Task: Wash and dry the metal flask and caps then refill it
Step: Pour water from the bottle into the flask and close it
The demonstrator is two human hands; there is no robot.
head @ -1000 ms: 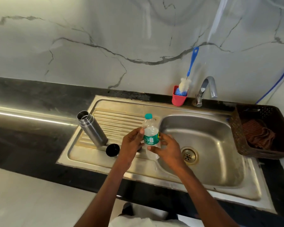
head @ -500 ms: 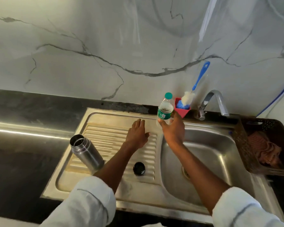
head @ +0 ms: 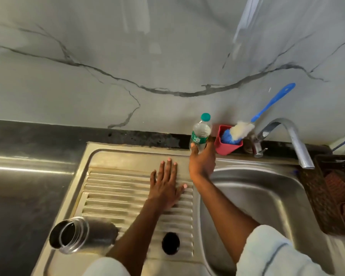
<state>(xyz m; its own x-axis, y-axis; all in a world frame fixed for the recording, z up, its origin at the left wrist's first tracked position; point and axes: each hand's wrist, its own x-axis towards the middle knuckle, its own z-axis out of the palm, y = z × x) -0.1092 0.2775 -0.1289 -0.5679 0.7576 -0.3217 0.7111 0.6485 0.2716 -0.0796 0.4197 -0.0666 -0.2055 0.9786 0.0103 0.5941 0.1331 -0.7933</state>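
veined marble wall (head: 127,56), black countertop (head: 18,140)

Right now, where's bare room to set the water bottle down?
Bare: drainboard ribs between left hand and sink's left rim; dark counter further left. Crowded: back ledge by red cup and tap; front edge holds flask and black cap.

Your left hand (head: 165,188) lies flat on the ribbed drainboard (head: 116,196), with open ribs to its left. At the near edge, the open flask (head: 78,235) and a black cap (head: 170,243) flank your forearm. At the back rim, the bottle (head: 200,134) in your right hand (head: 202,162) stands just beside the red cup (head: 227,147); the tap (head: 287,136) overhangs the basin (head: 267,196).
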